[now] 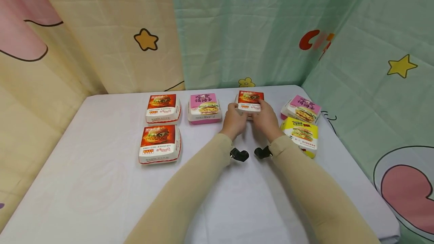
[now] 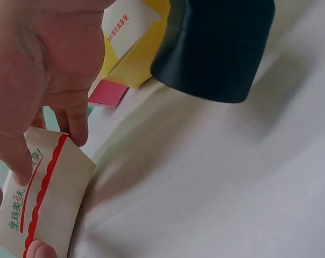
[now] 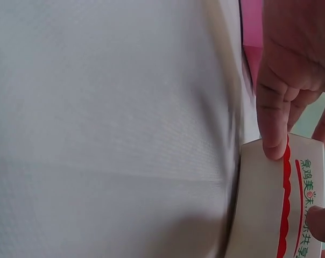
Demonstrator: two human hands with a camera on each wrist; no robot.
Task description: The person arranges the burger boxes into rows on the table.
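A red-and-white burger box [image 1: 250, 100] is at the back of the table, right of the middle. My left hand [image 1: 234, 122] grips its left side and my right hand [image 1: 267, 120] its right side, thumbs at the near face. In the left wrist view, fingers of the left hand [image 2: 49, 59] bend around the burger box [image 2: 57, 201], which has a red scalloped line. The right wrist view shows a fingertip of the right hand [image 3: 294, 59] on the same burger box [image 3: 259, 209]. Its far side is hidden in the head view.
Left of the hands sit a pink burger box [image 1: 205, 108] and two red-and-white ones, the rear [image 1: 163, 108] and the front [image 1: 160, 144]. On the right, a yellow burger box [image 1: 300, 134] touches a tilted pink one [image 1: 301, 108]. Curtains border the white table [image 1: 95, 183].
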